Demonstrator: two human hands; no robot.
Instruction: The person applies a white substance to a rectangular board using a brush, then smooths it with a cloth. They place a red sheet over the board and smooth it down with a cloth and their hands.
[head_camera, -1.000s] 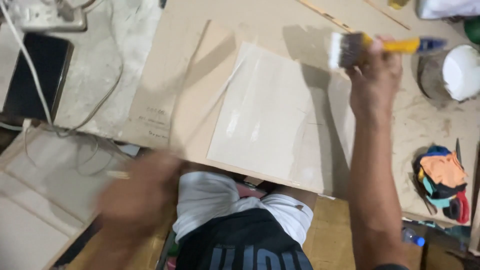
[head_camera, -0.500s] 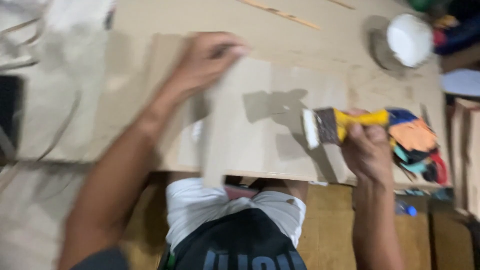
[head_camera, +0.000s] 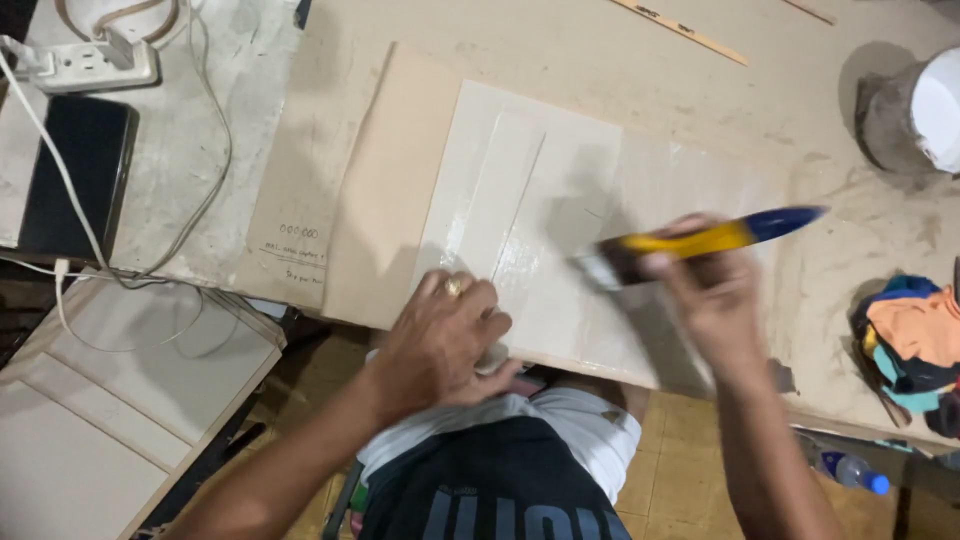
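A pale board (head_camera: 560, 190) coated with a wet glossy layer lies on a tan sheet (head_camera: 385, 190) on the workbench. My left hand (head_camera: 445, 340), with a ring on one finger, presses down on the board's near edge, fingers curled over it. My right hand (head_camera: 710, 290) grips a paintbrush (head_camera: 700, 242) with a yellow and blue handle; its bristles point left and touch the board's wet surface near the middle.
A white-lidded bucket (head_camera: 915, 115) stands at the far right. Coloured rags (head_camera: 915, 345) lie at the right edge. A power strip (head_camera: 90, 65), cables and a dark phone (head_camera: 75, 180) sit at left. A thin wooden strip (head_camera: 680, 30) lies at the back. Framed panels (head_camera: 110, 410) lean below left.
My left hand has drawn back from the board's far part to its near edge. My right hand has brought the brush down from the far right onto the middle of the board.
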